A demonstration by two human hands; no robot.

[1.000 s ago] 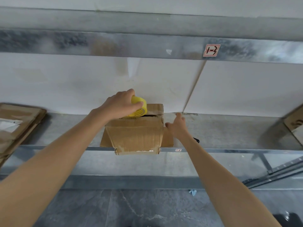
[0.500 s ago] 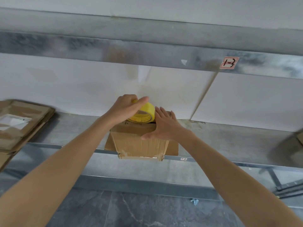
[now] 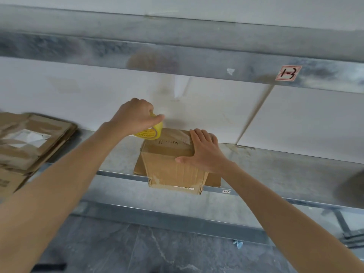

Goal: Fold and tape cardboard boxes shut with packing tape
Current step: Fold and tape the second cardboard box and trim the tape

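Box (image 3: 173, 164) on shelf (image 3: 275, 170), near face overhanging shelf's front edge. Flat cardboard sheet (image 3: 213, 180) under box, sticking out left and right. Tape roll (image 3: 150, 133) at box's top rear left corner, gripped by left hand (image 3: 136, 117). Right hand (image 3: 204, 150) on box's top right edge, thumb on near face. Stack of flattened cartons (image 3: 29, 142) far left on shelf, well apart from box. Upper shelf beam (image 3: 177, 62) above; label (image 3: 288, 73) on beam, right of box. Floor (image 3: 137, 249) below.

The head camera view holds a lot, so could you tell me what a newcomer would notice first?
A cardboard box overhangs the metal shelf, mid-frame. The left hand grips a yellow tape roll at the box's far left corner, while the right hand presses flat on its top.
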